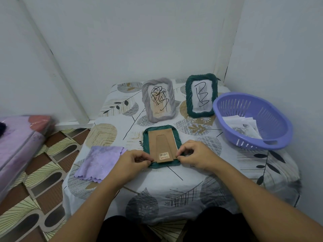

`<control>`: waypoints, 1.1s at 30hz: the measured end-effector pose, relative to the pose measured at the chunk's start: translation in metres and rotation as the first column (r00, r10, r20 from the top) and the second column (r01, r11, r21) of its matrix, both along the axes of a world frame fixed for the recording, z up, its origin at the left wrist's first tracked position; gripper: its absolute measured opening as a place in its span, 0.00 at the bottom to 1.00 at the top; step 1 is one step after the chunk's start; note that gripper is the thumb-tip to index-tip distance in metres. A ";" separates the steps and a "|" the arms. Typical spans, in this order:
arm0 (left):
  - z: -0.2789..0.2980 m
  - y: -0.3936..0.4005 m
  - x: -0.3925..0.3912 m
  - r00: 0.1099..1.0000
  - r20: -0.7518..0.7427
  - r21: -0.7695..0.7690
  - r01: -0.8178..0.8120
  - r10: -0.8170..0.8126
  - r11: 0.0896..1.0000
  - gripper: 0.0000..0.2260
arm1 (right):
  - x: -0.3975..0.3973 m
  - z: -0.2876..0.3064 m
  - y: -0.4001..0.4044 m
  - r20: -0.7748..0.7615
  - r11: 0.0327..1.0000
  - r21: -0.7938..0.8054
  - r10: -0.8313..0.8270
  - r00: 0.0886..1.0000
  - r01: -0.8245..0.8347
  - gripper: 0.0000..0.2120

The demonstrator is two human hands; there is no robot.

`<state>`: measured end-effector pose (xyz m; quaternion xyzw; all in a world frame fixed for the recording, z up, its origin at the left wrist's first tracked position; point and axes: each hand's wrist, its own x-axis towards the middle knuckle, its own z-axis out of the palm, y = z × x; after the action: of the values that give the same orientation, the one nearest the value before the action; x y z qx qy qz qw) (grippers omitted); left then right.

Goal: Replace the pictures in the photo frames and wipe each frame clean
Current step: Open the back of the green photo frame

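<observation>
A dark green photo frame (pixel 146 137) lies face down on the table in front of me, its brown cardboard back (pixel 161 144) with a fold-out stand facing up. My left hand (pixel 133 162) pinches the back's near left corner, and my right hand (pixel 194 155) pinches its near right corner. Behind it a grey frame (pixel 158 100) stands upright with a scribbled picture. To its right stands a second dark green frame (pixel 201 95), also with a scribbled sheet. A folded purple cloth (pixel 100 162) lies to the left of my left hand.
A purple plastic basket (pixel 251 119) with loose paper pictures (pixel 243 126) sits at the table's right. The small table (pixel 174 182) wears a leaf-print cloth and stands in a white wall corner. A purple mattress (pixel 19 145) lies at the left on the patterned floor.
</observation>
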<state>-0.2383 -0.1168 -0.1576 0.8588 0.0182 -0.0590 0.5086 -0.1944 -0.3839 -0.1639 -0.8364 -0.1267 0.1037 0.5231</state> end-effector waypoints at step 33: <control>0.003 0.002 -0.002 0.997 0.016 0.044 0.075 -0.076 0.996 0.07 | 0.002 0.001 0.000 0.001 0.999 -0.040 0.016 1.000 -0.016 0.08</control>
<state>-0.2402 -0.1144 -0.1550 0.8701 -0.0177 -0.0701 0.4875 -0.1926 -0.3839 -0.1624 -0.8456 -0.1317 0.1101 0.5055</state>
